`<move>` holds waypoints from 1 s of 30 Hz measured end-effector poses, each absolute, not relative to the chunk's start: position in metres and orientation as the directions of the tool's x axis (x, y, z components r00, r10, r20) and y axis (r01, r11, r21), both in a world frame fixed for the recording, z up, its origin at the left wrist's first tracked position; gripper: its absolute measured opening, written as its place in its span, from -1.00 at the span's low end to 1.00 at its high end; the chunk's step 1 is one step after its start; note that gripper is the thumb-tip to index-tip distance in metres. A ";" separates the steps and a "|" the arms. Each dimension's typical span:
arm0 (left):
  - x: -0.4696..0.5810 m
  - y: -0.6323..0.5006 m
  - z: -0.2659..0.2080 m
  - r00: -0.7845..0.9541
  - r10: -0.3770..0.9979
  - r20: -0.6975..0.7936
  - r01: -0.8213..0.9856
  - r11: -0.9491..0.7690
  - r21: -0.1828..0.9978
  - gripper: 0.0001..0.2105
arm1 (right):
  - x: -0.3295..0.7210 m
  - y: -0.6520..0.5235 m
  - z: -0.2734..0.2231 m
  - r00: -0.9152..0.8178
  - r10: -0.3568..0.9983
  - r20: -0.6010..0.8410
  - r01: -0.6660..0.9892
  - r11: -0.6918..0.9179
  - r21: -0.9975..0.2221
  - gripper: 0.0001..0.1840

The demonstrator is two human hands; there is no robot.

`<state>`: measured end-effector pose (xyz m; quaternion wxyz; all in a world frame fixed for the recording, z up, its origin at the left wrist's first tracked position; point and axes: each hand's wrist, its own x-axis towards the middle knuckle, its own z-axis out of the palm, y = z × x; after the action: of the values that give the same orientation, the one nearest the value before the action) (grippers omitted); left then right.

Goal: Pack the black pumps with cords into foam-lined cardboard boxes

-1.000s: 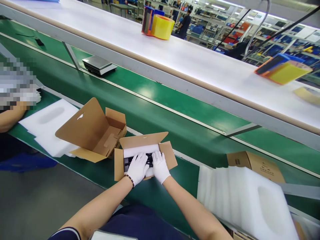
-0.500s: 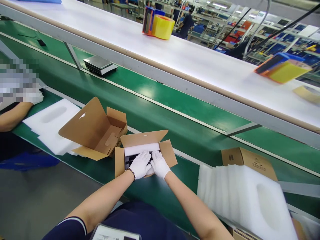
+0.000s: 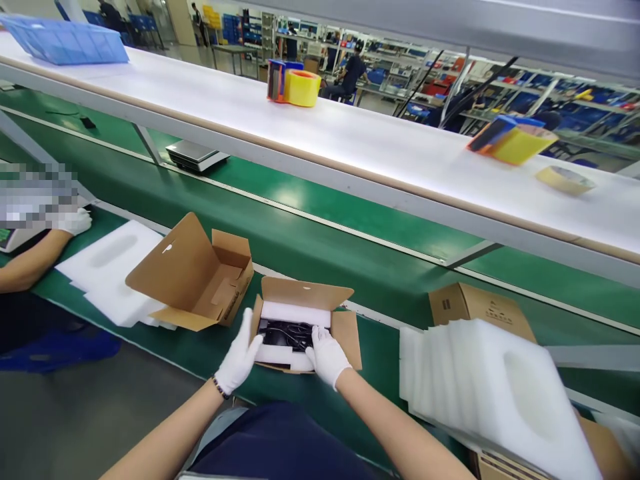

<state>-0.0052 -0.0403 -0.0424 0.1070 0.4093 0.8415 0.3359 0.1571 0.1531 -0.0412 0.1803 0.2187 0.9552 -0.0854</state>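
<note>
A blue basket [image 3: 70,44] and a yellow roll [image 3: 305,91] sit on the white shelf [image 3: 210,97] (a scale [image 3: 193,153] lower down).

Box [image 3: 307,293]: matt cardboard. Cables [image 3: 291,335]: black plastic, slight sheen. Gloves [image 3: 329,357]: matt white cloth. Foam [image 3: 535,393]: smooth, matt. Tape [image 3: 304,90]: glossy plastic. Scale [image 3: 193,152]: smooth metal top. Bench [image 3: 373,373]: smooth, looks satin.

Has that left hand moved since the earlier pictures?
Yes. Judged against the big box, the left hand has moved left, from over the cables to the left side of the small box.
</note>
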 end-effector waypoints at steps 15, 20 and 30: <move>0.004 0.041 -0.064 0.209 0.974 0.089 0.926 -0.227 0.303 -0.54 | 0.247 0.149 -0.038 -0.264 0.961 -0.080 0.767 0.159 -0.621 -0.35; 0.003 0.041 -0.069 0.230 0.969 0.090 0.920 -0.247 0.305 -0.36 | 0.219 0.118 -0.058 -0.686 0.727 -0.013 0.568 0.524 -0.635 -0.49; -0.003 0.042 -0.060 0.249 0.955 0.158 0.890 -0.291 0.352 -0.33 | 0.220 0.119 -0.041 -0.589 0.723 0.363 0.694 0.682 -0.232 -0.43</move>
<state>-0.0026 0.0419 -0.0597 0.0954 0.7846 0.5879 0.1724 0.2197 0.1186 -0.0407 -0.2182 0.3976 0.8906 -0.0327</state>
